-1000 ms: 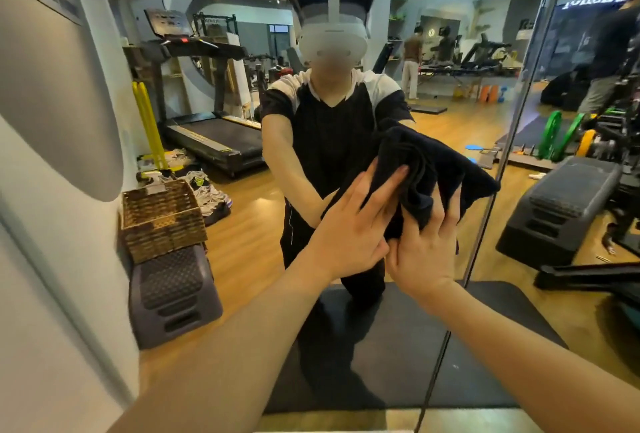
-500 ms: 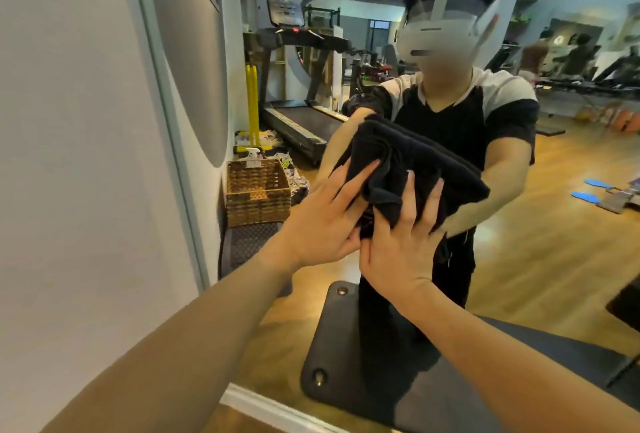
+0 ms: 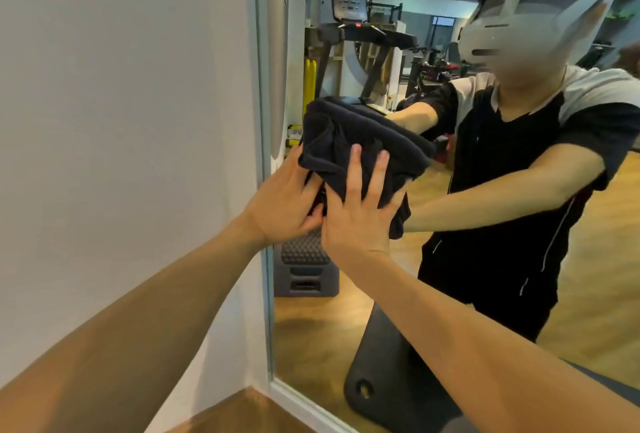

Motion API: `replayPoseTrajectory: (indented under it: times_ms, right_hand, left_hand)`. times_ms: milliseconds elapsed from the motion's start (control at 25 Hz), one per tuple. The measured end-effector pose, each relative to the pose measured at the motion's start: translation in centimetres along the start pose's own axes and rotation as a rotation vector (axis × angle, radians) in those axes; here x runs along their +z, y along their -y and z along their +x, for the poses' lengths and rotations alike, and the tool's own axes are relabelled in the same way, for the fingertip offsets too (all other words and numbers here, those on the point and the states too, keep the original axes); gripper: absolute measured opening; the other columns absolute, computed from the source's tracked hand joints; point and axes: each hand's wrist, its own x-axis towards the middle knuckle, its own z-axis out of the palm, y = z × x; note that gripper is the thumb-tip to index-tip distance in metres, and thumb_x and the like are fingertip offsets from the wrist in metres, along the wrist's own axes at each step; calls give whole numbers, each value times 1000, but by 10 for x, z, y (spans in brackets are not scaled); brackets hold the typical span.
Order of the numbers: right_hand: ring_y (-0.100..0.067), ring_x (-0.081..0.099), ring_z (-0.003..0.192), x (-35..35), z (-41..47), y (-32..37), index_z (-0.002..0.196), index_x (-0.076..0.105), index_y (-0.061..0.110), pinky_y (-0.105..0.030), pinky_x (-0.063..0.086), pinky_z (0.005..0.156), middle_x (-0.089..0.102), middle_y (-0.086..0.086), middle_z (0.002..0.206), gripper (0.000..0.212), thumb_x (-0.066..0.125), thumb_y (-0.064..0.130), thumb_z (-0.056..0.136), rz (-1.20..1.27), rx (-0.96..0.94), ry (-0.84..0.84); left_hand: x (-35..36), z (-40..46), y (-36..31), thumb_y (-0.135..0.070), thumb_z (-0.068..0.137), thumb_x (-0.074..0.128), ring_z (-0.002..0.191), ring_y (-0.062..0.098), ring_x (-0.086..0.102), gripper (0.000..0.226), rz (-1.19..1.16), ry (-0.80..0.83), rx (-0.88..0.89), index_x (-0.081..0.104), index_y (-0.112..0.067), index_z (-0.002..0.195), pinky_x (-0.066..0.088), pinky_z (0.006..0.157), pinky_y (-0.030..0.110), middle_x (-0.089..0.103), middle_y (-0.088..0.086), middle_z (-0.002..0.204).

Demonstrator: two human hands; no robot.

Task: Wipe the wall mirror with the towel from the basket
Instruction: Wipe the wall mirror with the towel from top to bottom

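Near the middle of the frame, the right hand lies flat with fingers straight and spread, pressing the dark towel against the wall mirror. Just left of it, the left hand also presses the towel's lower left edge; its fingers look fairly straight, though their tips are hidden under a fold. The towel is bunched in thick folds and sits close to the mirror's left frame, which meets the plain wall filling the left side of the picture. The glass to the right reflects a person in a black and white shirt, a treadmill in the upper middle and a dark step block lower down.

The wiping looks well under way, here along the left border. To do it well, I would keep both palms flat so the pressure spreads evenly, work in overlapping passes right up to the frame, and flatten the bunched cloth so more of it touches the glass and no fold leaves a streak.
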Motion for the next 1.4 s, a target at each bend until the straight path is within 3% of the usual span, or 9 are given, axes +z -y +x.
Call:
replayPoseTrajectory:
  times_ms: [80, 200, 520, 720, 880, 1000, 1120, 1240, 1400]
  right_hand:
    - [-49, -1, 151, 13, 11, 22, 161, 18, 23, -76, -7, 115, 4, -18, 166, 78, 58, 29, 94, 21, -18, 33]
    - [-49, -14, 150, 30, 23, 57, 162, 8, 24, -74, -18, 112, -8, -18, 167, 91, 63, 32, 90, 21, -32, 108]
    - [-46, -10, 153, 38, 18, 71, 163, 2, 18, -69, -18, 116, -9, -15, 168, 88, 57, 31, 95, 2, -34, 142]
    - [-42, 0, 155, 42, 0, 65, 163, 16, 19, -66, -10, 121, 5, -13, 169, 83, 62, 31, 95, -12, -68, 104]
    - [-41, 11, 154, 47, -33, 57, 159, 32, 20, -64, -1, 124, 22, -13, 168, 64, 56, 26, 100, -23, -108, 62]
    - [-40, 21, 153, 48, -62, 47, 157, 39, 21, -63, 11, 124, 30, -12, 165, 56, 53, 27, 103, -78, -162, 79]
    - [-38, 28, 152, 35, -84, 32, 157, 38, 23, -60, 23, 121, 33, -11, 164, 54, 44, 28, 103, -136, -225, 134]
    - [-36, 32, 151, 19, -93, 9, 156, 40, 20, -55, 29, 121, 37, -11, 162, 53, 36, 24, 103, -179, -282, 156]
    - [-38, 30, 151, -4, -101, -26, 154, 42, 16, -55, 30, 121, 36, -13, 162, 54, 52, 29, 103, -202, -355, 231]
  left_hand:
    - [-5, -13, 22, -33, 97, 55, 117, 38, 47, 60, 63, -16, -20, 44, 1, 146, 45, 102, 45, 51, 23, 134]
    - [-9, -30, 57, -33, 97, 62, 117, 38, 46, 63, 155, 19, -30, 39, -3, 147, 46, 105, 55, 52, 24, 133]
    - [2, -43, 65, -34, 102, 54, 133, 44, 45, 63, 201, 77, -89, 31, -6, 153, 36, 114, 62, 49, 27, 144]
    - [14, -57, 51, -28, 100, 58, 124, 41, 50, 58, 167, 57, -128, 34, -7, 148, 42, 109, 62, 55, 26, 134]
    - [33, -74, 32, -28, 103, 50, 104, 38, 57, 45, 117, 87, -150, 45, -3, 140, 51, 96, 50, 62, 23, 119]
    - [47, -95, 19, -32, 98, 58, 111, 38, 55, 56, 85, 209, -196, 44, -2, 144, 51, 100, 47, 58, 23, 128]
    - [54, -105, 3, -29, 90, 74, 118, 46, 55, 69, 92, 300, -176, 43, -2, 145, 52, 100, 56, 57, 25, 132]
    - [58, -98, -20, -31, 89, 75, 137, 53, 41, 82, 97, 325, -199, 35, -1, 153, 44, 110, 60, 45, 29, 147]
    - [59, -85, -70, -30, 78, 87, 126, 55, 49, 91, 82, 304, -275, 38, 4, 147, 52, 100, 61, 51, 33, 137]
